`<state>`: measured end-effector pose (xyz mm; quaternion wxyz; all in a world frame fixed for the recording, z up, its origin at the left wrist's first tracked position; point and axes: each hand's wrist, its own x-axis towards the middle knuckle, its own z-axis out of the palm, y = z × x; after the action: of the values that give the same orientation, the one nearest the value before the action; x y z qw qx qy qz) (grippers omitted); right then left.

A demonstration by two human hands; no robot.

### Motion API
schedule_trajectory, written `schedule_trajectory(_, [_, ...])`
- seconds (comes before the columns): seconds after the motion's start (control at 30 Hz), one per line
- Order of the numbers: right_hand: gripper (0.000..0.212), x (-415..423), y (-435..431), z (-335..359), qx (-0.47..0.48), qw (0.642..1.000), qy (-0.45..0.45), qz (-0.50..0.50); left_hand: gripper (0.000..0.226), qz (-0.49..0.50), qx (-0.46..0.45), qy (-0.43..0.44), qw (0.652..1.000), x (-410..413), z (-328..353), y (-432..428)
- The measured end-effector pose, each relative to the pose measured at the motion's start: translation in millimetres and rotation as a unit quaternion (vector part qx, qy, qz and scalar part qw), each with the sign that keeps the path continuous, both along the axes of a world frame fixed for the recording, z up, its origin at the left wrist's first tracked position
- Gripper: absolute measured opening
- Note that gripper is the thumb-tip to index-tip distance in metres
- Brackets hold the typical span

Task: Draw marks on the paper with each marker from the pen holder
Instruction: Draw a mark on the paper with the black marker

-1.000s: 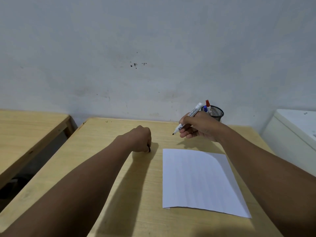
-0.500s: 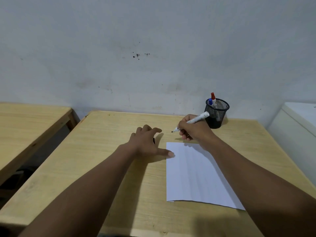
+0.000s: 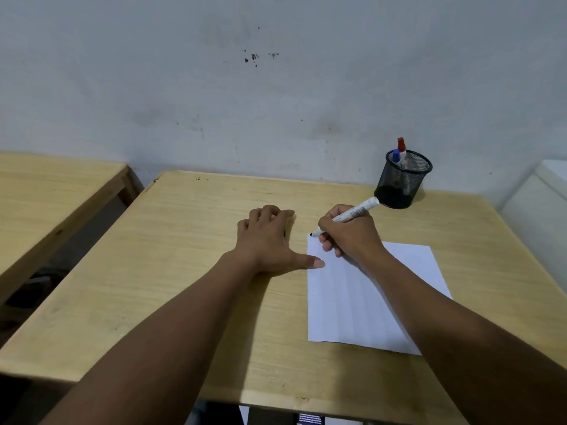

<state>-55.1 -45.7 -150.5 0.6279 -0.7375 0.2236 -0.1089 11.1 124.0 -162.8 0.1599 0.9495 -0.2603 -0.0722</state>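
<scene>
At far left, a second table (image 3: 46, 191) stands apart from the work table (image 3: 171, 271) and plays no part. On the work table, the left hand (image 3: 270, 240) lies palm down, fingers loosely spread and slightly curled on the wood, thumb (image 3: 310, 262) stretched right so its tip touches the left edge of the paper (image 3: 352, 302); judged purpose: to pin the sheet against sliding under a stroke. A small dark object, possibly a cap, shows just beside the left fingers; too small to identify. The paper lies flat, right of centre, with no marks visible on its exposed area. The right hand (image 3: 349, 237) rests its heel on the sheet and pinches a marker (image 3: 349, 214) between thumb and fingers in a writing grip, the remaining fingers curled beneath. The marker is uncapped, barrel tilted up and back to the right, black tip at the sheet's far-left corner, touching or just above it; contact cannot be told. Judged step: the 1st mark is about to start. At far right, against the wall, the mesh holder (image 3: 402, 182) stands upright holding 2 capped markers, 1 blue (image 3: 396, 156) and 1 red (image 3: 401, 145), within easy reach for later turns.
</scene>
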Motion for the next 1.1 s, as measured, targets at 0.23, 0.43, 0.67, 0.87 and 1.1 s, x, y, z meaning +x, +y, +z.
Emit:
schedule_trajectory(0.23, [0.007,0.8,0.2,-5.8,-0.017,1.000,-0.003,-0.004,0.122,-0.002,-0.001,-0.001,1.000,-0.5,-2.7,-0.9])
schedule_trajectory(0.43, [0.008,0.6,0.5,-7.3,-0.021,1.000,-0.002,0.015,0.120,-0.003,-0.004,-0.001,1.000,-0.4,-3.0,-0.2])
schedule_trajectory(0.67, [0.010,2.3,-10.5,3.1,0.119,0.991,-0.025,-0.060,0.115,0.009,-0.052,0.059,0.997,3.4,2.8,2.9])
schedule_trajectory(0.87, [0.014,3.3,-33.5,27.1,0.186,0.980,-0.033,-0.064,0.041,-0.004,-0.134,0.065,0.989,21.6,5.9,14.9])
schedule_trajectory(1.1, [0.011,-2.3,-49.0,73.2,0.175,0.983,-0.003,0.050,0.010,0.062,-0.377,0.139,0.914,27.9,28.8,1.7])
